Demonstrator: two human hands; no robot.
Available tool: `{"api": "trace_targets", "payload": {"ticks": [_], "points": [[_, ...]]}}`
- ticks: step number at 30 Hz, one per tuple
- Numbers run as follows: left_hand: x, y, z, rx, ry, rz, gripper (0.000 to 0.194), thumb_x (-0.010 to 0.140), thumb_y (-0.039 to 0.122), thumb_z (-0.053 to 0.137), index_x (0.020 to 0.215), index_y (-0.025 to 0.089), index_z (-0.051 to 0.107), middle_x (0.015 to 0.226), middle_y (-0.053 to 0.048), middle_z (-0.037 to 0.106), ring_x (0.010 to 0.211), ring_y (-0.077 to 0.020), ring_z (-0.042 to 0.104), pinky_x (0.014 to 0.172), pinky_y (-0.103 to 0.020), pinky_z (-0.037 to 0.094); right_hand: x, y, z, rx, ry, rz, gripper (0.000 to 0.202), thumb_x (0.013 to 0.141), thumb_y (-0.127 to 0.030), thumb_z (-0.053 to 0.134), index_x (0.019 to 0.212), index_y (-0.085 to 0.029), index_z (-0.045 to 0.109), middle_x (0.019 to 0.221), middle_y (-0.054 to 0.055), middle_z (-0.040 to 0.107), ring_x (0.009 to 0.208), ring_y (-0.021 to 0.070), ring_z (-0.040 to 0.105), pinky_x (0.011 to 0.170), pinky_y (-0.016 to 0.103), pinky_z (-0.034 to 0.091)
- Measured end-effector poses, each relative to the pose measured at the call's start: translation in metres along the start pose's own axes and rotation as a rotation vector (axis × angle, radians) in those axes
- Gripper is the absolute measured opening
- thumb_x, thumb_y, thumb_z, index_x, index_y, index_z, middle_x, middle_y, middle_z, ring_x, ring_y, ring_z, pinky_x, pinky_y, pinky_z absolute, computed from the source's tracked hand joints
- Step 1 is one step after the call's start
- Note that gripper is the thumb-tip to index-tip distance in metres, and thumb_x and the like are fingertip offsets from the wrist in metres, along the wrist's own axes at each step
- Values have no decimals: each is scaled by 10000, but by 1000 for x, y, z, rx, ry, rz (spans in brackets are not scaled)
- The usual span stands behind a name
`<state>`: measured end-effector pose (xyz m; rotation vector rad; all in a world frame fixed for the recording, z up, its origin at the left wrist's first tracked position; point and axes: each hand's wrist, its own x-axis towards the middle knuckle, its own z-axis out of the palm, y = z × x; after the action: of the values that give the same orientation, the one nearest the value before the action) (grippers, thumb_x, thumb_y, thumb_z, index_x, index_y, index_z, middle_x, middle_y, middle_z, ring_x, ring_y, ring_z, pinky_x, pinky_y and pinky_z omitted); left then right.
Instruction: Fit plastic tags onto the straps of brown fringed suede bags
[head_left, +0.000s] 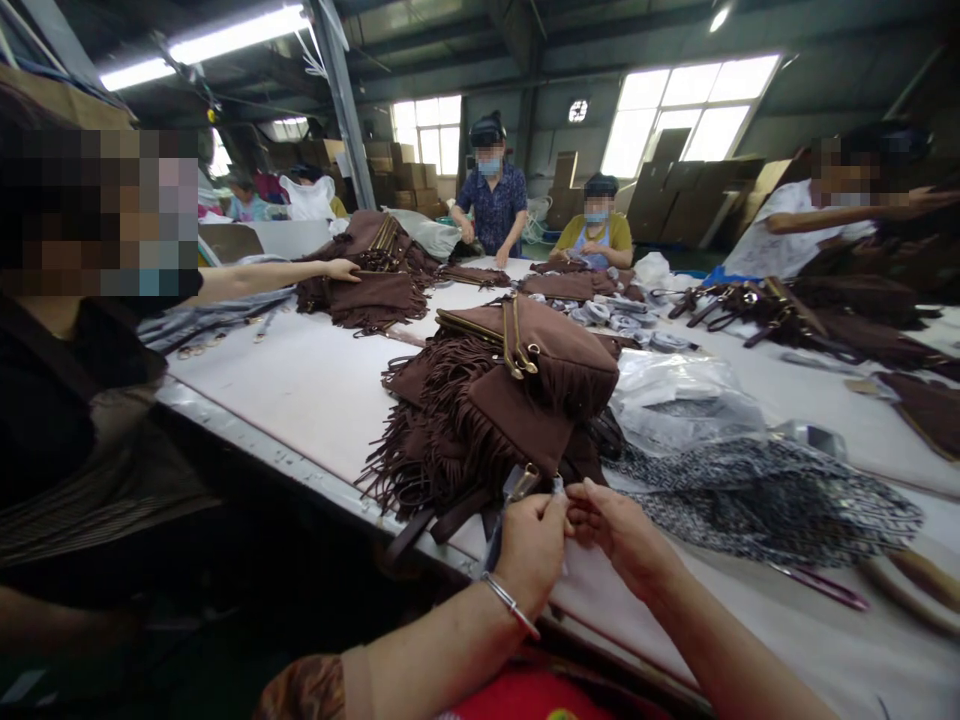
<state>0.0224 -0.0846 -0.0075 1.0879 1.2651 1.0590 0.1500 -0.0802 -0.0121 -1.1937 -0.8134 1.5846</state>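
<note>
A pile of brown fringed bags (517, 400) with gold zippers lies on the white table (277, 375), just beyond my hands. My left hand (531, 545), with a silver bangle at the wrist, is closed around a small greyish wrapped piece (557, 486) near a bag's lower corner. A dark strap with a metal clasp (521, 483) shows beside that hand. My right hand (611, 525) is close to the left one, its fingers bent together at the same spot. Whatever is between those fingers is too small to make out.
Clear plastic (675, 395) and black-and-white patterned fabric (772, 500) lie to the right, near a pink-handled tool (829, 590). A person at left reaches to another bag pile (367, 280). More people work across the table. The table's edge (300, 480) runs along the near left.
</note>
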Motion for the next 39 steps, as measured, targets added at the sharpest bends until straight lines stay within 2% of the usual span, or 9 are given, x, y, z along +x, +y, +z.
{"api": "trace_targets", "payload": {"ticks": [2,5,12,16,21,27,33,36,39], "points": [[-1,1,-4,150,27,99,374,853,387,505,547,182,571,528,16,561,537,-119,505,555,-246,351,-4,-3,-5,-258,154,-145,381,730,-530,678,781,-153,658,658,12,603,591,129,512,536,236,370],[-2,0,-7,268,27,227,376,897,366,456,609,185,615,588,9,610,587,-124,536,588,-248,354,-5,-14,1,-623,190,-303,343,758,-513,626,720,-172,634,636,9,599,616,152,524,582,261,391],[-1,-8,-10,280,22,337,297,904,279,436,745,184,668,694,-17,654,643,-132,531,612,-249,362,11,-30,34,-1229,326,-258,254,720,-442,598,613,-212,590,566,9,594,582,169,527,540,273,326],[1,-6,-13,280,16,302,334,885,280,442,618,186,618,601,-9,606,583,-132,498,572,-259,333,17,-24,34,-903,265,-216,182,689,-315,588,544,-205,592,486,-3,567,513,143,500,505,261,324],[7,-4,-18,205,-45,151,353,849,330,474,536,195,567,521,11,548,543,-135,491,580,-259,336,19,-18,24,-370,107,-35,248,650,-394,680,607,-159,612,425,-42,471,378,79,366,395,226,223],[10,-7,-18,92,-72,38,370,826,405,494,530,194,566,517,15,541,526,-133,462,556,-251,327,16,-17,8,-38,-102,114,278,664,-351,769,771,-123,651,573,-30,559,385,6,266,380,164,132],[5,-2,-16,110,-91,16,363,855,397,444,574,198,559,543,4,551,509,-134,450,525,-249,323,12,-5,6,83,-98,104,299,744,-421,716,847,-146,658,632,-10,609,442,57,445,395,163,298],[-10,9,-28,247,-243,156,312,845,398,490,625,203,594,577,-14,579,541,-150,481,524,-253,316,18,-8,13,110,-97,95,318,763,-465,689,782,-149,653,622,6,639,504,104,540,451,197,393],[-28,24,-48,451,-514,334,238,782,380,611,615,212,633,582,-25,597,559,-159,493,541,-263,314,29,-20,22,154,-3,80,283,773,-426,688,802,-145,662,699,36,693,549,113,589,498,201,443]]}}
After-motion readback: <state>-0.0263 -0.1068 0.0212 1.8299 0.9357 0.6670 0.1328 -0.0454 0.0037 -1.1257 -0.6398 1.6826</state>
